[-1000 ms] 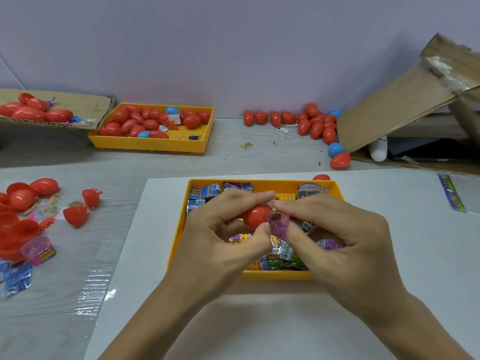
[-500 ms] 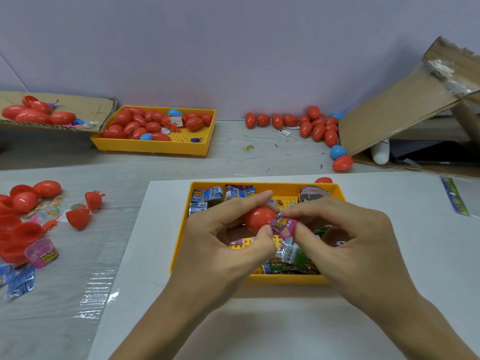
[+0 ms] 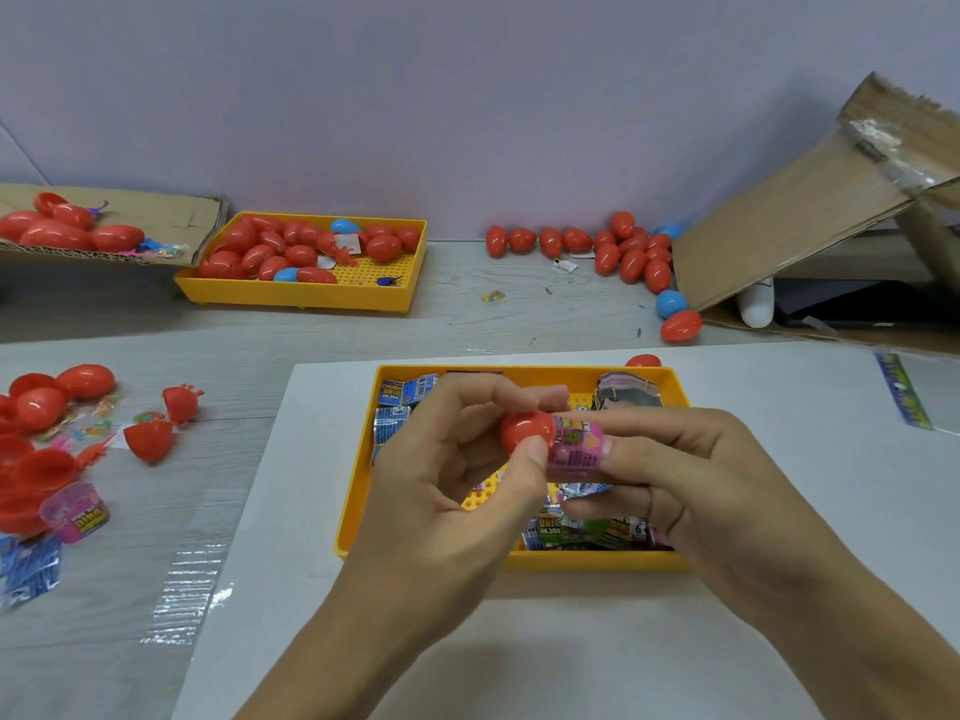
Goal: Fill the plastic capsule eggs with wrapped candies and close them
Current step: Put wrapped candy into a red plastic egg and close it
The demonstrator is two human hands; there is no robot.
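Grey tabletop (image 3: 467, 324), white sheet near. Above the near yellow tray (image 3: 358, 491), left hand (image 3: 457, 501) pinches a red egg half (image 3: 525, 431); right hand (image 3: 727, 491) pinches a pink wrapped candy (image 3: 576, 444) touching it.

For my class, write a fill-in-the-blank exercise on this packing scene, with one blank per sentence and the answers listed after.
1. The left hand grips a ____ plastic egg half.
2. The right hand pushes a ____ wrapped candy against that egg half.
3. Both hands work above the near ____ plastic tray of wrapped candies.
4. The far tray holds mostly red eggs and a few ____ ones.

Missing words: red; pink; yellow; blue
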